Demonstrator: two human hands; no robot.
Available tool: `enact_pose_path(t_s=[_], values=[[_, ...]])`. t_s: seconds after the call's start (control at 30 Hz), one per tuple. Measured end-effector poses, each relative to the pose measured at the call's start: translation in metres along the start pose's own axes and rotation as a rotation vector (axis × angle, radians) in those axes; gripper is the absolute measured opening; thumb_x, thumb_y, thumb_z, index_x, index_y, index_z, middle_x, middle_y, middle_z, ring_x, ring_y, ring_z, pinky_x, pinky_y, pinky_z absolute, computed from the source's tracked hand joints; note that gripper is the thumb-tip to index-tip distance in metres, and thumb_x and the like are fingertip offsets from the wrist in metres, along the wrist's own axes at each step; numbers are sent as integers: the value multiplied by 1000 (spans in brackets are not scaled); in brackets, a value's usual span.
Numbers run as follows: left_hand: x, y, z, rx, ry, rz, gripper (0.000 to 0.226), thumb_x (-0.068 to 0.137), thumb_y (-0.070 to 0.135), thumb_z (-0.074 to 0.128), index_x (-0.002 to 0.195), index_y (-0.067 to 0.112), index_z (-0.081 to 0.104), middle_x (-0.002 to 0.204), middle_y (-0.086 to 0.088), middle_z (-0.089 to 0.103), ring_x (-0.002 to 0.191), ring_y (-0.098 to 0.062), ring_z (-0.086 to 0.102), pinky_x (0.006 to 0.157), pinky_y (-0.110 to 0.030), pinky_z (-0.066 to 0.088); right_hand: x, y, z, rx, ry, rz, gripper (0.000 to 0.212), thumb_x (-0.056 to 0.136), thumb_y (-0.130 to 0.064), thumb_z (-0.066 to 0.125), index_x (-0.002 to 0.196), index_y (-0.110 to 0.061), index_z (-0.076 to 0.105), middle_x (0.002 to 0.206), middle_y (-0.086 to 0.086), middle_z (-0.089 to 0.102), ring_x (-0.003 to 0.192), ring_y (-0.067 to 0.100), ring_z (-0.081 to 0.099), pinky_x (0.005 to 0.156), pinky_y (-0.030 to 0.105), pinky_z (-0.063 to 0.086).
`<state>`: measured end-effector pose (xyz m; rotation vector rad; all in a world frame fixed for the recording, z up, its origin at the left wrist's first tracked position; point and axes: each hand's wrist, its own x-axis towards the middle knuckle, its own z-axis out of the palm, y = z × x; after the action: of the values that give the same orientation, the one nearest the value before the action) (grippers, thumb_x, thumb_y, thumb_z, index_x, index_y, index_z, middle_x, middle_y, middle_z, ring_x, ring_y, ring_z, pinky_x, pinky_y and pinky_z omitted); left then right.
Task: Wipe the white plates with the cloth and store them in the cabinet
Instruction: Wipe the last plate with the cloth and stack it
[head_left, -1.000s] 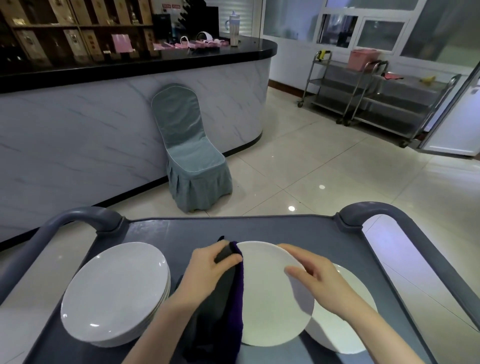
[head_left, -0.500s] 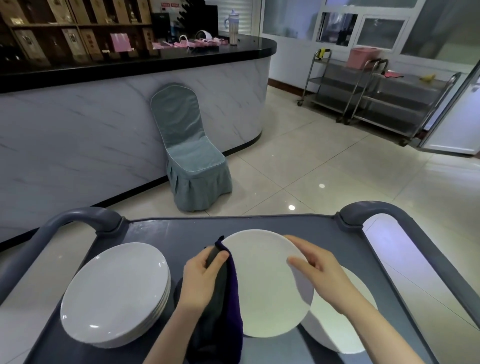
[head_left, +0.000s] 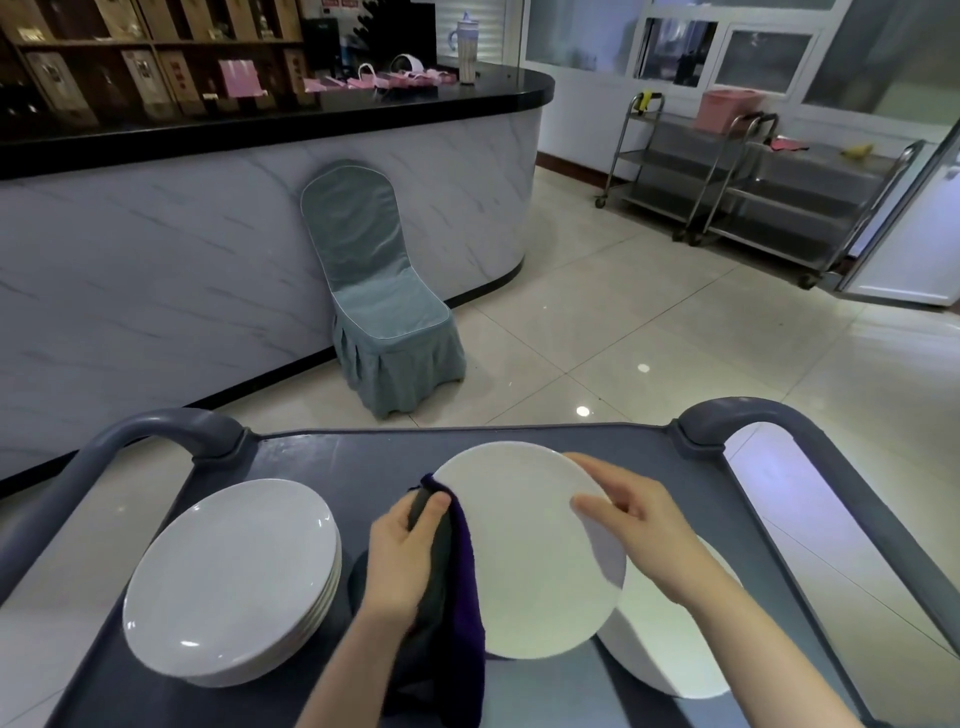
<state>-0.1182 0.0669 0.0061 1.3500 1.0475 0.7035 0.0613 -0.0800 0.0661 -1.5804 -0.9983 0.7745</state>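
Left hand (head_left: 402, 558): grips the dark cloth (head_left: 460, 597) against the left rim of 1 white plate (head_left: 530, 561).
Right hand (head_left: 639, 525): holds the right rim of this plate, thumb on its face.
Held plate: above the grey cart (head_left: 337, 457), partly over another plate (head_left: 670, 649).
Stack (head_left: 228, 571): perhaps 4 plates, left on the cart.
Farther: covered chair (head_left: 384, 312) beside the marble counter (head_left: 208, 234).

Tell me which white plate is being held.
The middle plate, held by the right hand against the cloth; the left stack and right plate lie on the cart.
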Motion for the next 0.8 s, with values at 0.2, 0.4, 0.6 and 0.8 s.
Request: enact_pose_path(t_s=[0.2, 0.4, 0.6, 0.8], values=[[-1, -5, 3, -4, 87, -30, 35, 93, 27, 60, 63, 14, 49, 62, 1, 50, 65, -18, 40, 63, -32, 37, -25, 34, 14, 129, 164, 118, 37, 89, -13, 60, 122, -30, 64, 111, -2, 74, 97, 20, 72, 76, 31, 54], [7, 42, -1, 374, -288, 442, 14, 87, 20, 71, 77, 29, 69, 77, 18, 70, 73, 4, 62, 70, -9, 42, 10, 3, 8, -485, -125, 4, 13, 97, -30, 62, 108, -26, 65, 96, -14, 69, 90, 3, 62, 80, 19, 46], [3, 38, 5, 296, -263, 388, 7, 90, 18, 68, 87, 22, 74, 83, 13, 73, 79, 2, 64, 71, -8, 43, 14, 2, 11, -437, -19, -127, 14, 99, -29, 58, 100, -22, 70, 89, -11, 71, 85, 8, 64, 79, 19, 46], [-9, 12, 2, 87, -36, 61, 22, 97, 21, 58, 83, 5, 65, 78, -8, 68, 66, -4, 55, 67, -20, 46, -1, 10, 7, -66, 272, -1, 16, 98, -19, 59, 102, -24, 74, 100, -15, 74, 97, 4, 67, 83, 19, 50]])
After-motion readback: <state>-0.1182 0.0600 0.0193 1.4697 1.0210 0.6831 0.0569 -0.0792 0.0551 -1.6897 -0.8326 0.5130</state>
